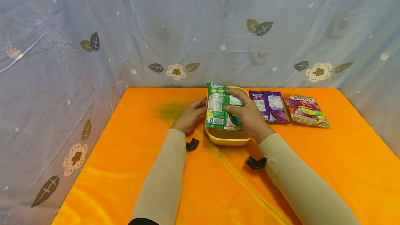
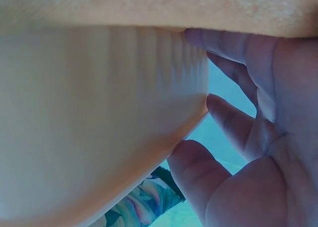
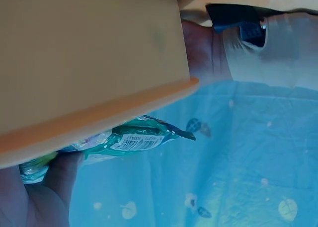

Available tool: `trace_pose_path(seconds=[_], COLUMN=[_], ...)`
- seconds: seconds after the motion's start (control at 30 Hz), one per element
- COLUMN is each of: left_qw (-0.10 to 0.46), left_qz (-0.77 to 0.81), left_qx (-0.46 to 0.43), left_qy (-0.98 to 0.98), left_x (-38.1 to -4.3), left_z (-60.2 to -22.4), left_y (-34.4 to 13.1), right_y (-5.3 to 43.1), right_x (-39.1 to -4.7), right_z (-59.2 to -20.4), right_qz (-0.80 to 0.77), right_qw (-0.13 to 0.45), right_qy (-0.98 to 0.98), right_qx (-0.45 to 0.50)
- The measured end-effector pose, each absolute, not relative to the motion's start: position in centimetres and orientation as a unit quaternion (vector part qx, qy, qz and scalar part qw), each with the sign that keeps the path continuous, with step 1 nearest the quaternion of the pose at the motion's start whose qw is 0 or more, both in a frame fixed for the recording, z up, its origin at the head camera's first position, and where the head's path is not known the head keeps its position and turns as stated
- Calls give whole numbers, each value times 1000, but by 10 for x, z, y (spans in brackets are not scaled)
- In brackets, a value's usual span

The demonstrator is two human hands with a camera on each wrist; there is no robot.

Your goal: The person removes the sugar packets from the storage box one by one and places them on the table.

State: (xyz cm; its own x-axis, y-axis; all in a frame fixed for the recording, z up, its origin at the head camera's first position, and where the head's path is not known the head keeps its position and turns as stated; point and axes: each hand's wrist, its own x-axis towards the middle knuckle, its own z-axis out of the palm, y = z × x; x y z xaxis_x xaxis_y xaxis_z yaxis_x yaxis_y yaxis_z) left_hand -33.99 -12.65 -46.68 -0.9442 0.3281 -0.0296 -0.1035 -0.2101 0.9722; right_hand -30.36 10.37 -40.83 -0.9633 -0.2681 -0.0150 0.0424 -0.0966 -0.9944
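My right hand holds a green candy bag at its right side, thumb and a finger lying over its printed face. The bag lies over the mouth of a yellow plastic basket, its left edge reaching the basket's left rim. Beside that rim is my left hand, with fingertips touching the outer wall. From the left wrist, the ribbed wall and the loosely extended fingers show up close. In the right wrist view the bag's barcode end sticks out past the rim; the right thumb touches the bag.
Right of the basket lie purple candy bags, and beyond them a red-and-green fruit candy bag. An orange cloth covers the table. A patterned curtain hangs along the back and sides.
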Motion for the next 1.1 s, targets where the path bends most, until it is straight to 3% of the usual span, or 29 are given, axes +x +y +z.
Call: trace_pose_path(seconds=[0.43,1.1], left_qw=[137,148], left_qz=[775,783], left_qx=[85,91], left_qy=[611,598], left_x=[-341,-341], left_z=[-467,-468], left_y=[-126,-126], right_y=[129,194], right_x=[-296,-283], right_z=[-390,-386], right_qz=[-719,-707], right_qw=[82,53], right_qy=[680,703], right_qx=[-120,-59])
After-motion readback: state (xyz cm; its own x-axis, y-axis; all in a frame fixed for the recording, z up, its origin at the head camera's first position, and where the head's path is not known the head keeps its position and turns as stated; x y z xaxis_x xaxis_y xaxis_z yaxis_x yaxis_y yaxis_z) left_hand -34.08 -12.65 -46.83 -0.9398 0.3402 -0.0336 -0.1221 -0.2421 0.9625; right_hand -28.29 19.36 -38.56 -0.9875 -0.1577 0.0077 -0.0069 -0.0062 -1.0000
